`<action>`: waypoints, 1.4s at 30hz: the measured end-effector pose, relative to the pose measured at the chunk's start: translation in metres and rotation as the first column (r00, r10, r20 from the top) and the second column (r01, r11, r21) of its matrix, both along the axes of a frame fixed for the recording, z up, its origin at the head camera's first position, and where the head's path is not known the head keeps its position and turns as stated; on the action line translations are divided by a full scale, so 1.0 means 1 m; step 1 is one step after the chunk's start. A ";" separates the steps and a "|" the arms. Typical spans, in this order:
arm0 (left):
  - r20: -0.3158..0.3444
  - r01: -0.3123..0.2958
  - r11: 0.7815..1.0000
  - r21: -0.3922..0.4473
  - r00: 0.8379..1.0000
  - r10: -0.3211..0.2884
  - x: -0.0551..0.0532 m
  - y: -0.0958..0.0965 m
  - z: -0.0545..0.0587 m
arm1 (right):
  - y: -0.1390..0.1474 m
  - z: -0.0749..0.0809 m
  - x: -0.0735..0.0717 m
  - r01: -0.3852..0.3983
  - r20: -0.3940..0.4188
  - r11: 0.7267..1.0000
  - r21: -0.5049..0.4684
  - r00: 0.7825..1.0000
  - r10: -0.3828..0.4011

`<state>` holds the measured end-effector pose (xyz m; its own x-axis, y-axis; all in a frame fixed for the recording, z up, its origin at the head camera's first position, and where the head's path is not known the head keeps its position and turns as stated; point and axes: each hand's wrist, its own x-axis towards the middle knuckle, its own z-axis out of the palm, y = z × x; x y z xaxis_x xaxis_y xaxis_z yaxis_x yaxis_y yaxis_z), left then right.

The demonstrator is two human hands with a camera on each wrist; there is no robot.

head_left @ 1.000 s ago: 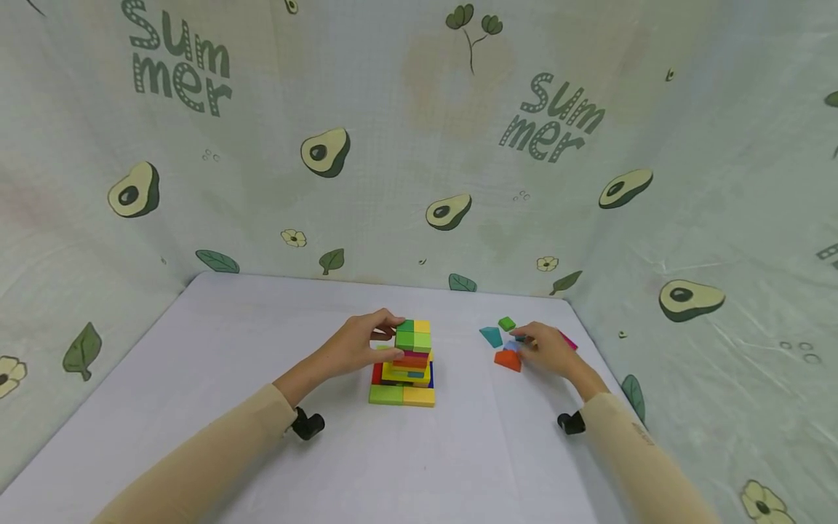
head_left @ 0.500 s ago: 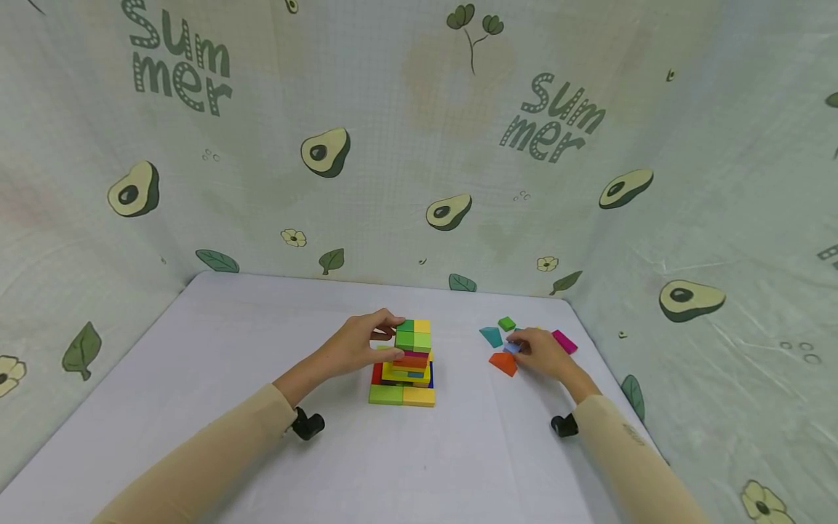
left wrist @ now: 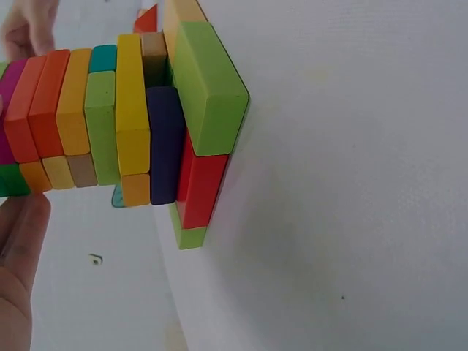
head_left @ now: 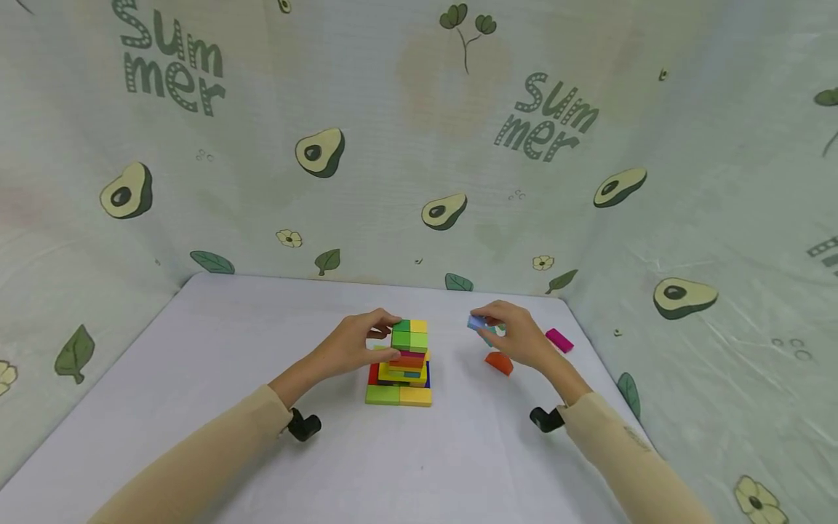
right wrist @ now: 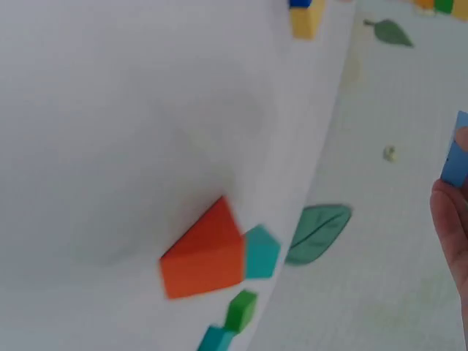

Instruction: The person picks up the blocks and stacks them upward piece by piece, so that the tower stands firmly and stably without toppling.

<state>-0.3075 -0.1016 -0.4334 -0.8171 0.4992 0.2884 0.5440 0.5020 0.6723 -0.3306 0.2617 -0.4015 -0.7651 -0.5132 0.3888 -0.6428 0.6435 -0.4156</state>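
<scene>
A tower of colourful wooden blocks (head_left: 409, 362) stands on the white table, with layers of several colours in the left wrist view. My left hand (head_left: 353, 342) holds its upper part from the left, thumb in front and fingers toward the back. To the right, my right hand (head_left: 519, 335) pinches a small light-blue block (head_left: 476, 322) between thumb and fingers, raised above the table. The right wrist view catches only the edge of this blue block (right wrist: 456, 162) and some fingers. Below the right hand lies an orange-red angular block (head_left: 500, 363).
A magenta block (head_left: 559, 340) lies near the table's right edge. Teal (right wrist: 261, 252) and green (right wrist: 240, 311) blocks lie beside the orange-red one, partly hidden by the right hand in the head view. A printed cloth (head_left: 393, 145) surrounds the table behind and at the sides.
My right hand has picked up the light-blue block from the loose pieces and moved up and left toward the tower. The orange-red block shifted slightly left earlier. My left hand stays on the tower.
</scene>
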 end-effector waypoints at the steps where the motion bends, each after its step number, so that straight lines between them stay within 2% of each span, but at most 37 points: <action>1: -0.003 -0.001 1.000 -0.001 1.000 0.001 0.000 0.000 0.000 | -0.010 0.006 0.003 -0.020 -0.007 1.000 -0.004 1.000 0.020; 4: -0.007 -0.008 1.000 -0.001 1.000 0.008 0.002 0.001 0.002 | -0.036 0.020 0.012 -0.086 -0.009 0.996 -0.015 0.996 0.086; 7: -0.013 -0.014 1.000 -0.006 1.000 0.014 0.003 0.002 0.003 | -0.057 0.028 0.018 -0.145 -0.015 0.989 -0.017 0.989 0.145; 11: -0.024 -0.016 1.000 -0.009 1.000 0.016 0.005 0.003 0.004 | -0.075 0.030 0.017 -0.192 -0.008 0.981 -0.013 0.981 0.192; 17: -0.019 -0.018 0.999 0.029 1.000 0.019 0.004 0.003 0.002 | -0.094 0.028 0.013 -0.213 0.014 0.977 0.017 0.977 0.213; 24: -0.018 -0.051 0.998 0.048 0.999 0.052 0.003 0.003 -0.001 | -0.098 0.027 0.012 -0.228 0.036 0.974 0.016 0.973 0.227; 32: -0.030 -0.043 0.998 0.043 0.999 0.044 0.002 0.005 -0.001 | -0.090 0.022 0.012 -0.185 -0.015 0.983 0.011 0.983 0.185; 42: -0.048 -0.032 0.998 0.058 0.998 0.035 0.004 0.005 -0.002 | -0.098 0.019 0.009 -0.215 -0.020 0.976 -0.014 0.976 0.215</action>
<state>-0.3034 -0.0968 -0.4352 -0.8173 0.4532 0.3559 0.5606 0.4823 0.6731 -0.3214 0.1635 -0.3824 -0.6303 -0.6583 0.4116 -0.7730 0.4827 -0.4117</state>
